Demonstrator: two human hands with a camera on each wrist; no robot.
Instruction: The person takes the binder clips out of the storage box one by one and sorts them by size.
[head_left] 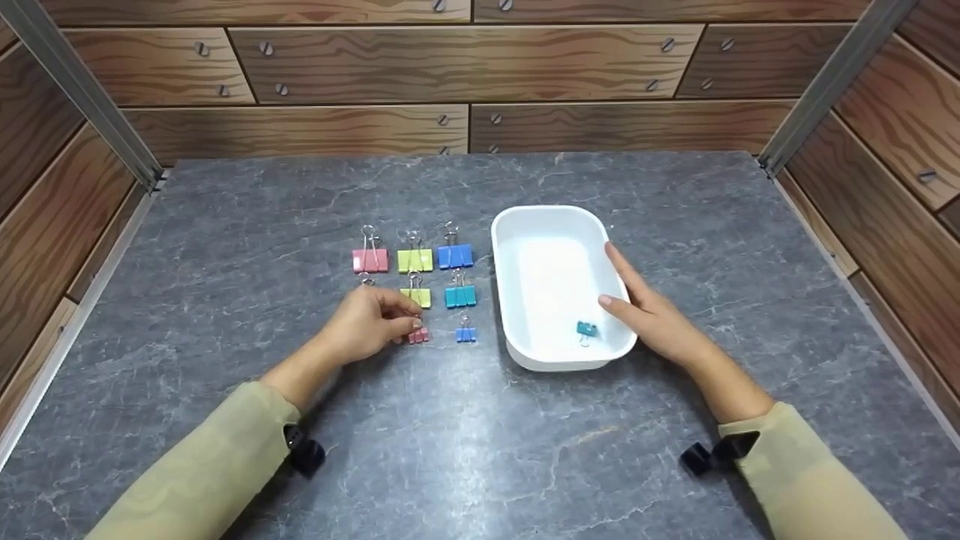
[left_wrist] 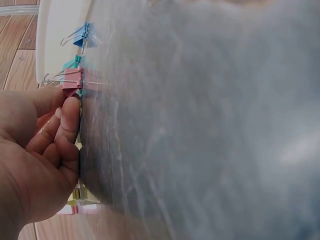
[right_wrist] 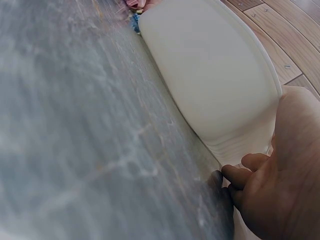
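My left hand pinches a small pink binder clip at the table surface. In the left wrist view that pink clip lies at the tips of the thumb and fingers. Right of it sits a small blue binder clip. Behind stand a yellow clip and a teal clip; my left hand hides most of another clip. My right hand grips the right side of a white plastic tray, thumb over the rim. Inside the tray lies a small teal clip.
A back row holds a large pink clip, a yellow clip and a blue clip. The grey marbled table is bordered by wood-patterned walls at the back and sides.
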